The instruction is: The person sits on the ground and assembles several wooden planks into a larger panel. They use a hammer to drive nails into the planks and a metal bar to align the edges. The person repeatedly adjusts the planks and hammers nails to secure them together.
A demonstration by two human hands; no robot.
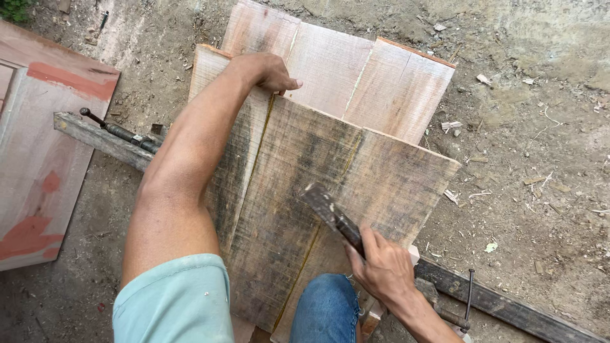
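Note:
My left hand (267, 71) reaches far forward and presses on the far edge of a dark, weathered glued-up wooden panel (286, 209) made of three boards. My right hand (381, 267) grips the handle of a hammer (330, 213), whose head rests low over the panel's middle board. Yellow glue lines run along the joints between the boards. My knee in blue denim (327, 308) sits against the panel's near edge.
A second panel of pale boards (356, 70) lies under the dark one. A long metal bar clamp (108, 136) runs beneath both, from left to lower right (502, 308). A pink-painted board (38, 159) lies at the left. Dirt ground with wood chips surrounds everything.

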